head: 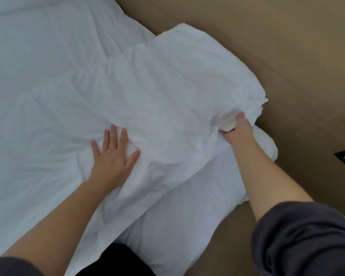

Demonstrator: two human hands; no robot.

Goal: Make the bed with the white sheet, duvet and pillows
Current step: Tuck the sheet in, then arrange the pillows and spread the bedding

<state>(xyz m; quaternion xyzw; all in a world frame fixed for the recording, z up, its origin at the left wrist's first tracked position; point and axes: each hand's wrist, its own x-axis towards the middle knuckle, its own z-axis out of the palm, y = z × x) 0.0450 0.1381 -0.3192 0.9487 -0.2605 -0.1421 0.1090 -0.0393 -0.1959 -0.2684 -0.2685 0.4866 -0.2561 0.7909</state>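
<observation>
Left hand [113, 154] flat on duvet [147, 92], right hand [238, 128] gripping its edge

White duvet [68, 86], wrinkled, spread across the bed; thick corner folded back and bunched at the right edge, raised off smoother white bedding [187, 212] beneath, pillow or sheet unclear, at the near right corner

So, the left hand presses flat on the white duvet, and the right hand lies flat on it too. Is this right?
Not quite. The left hand does press flat on the white duvet, but the head view shows the right hand gripping a bunched edge of it.
</observation>
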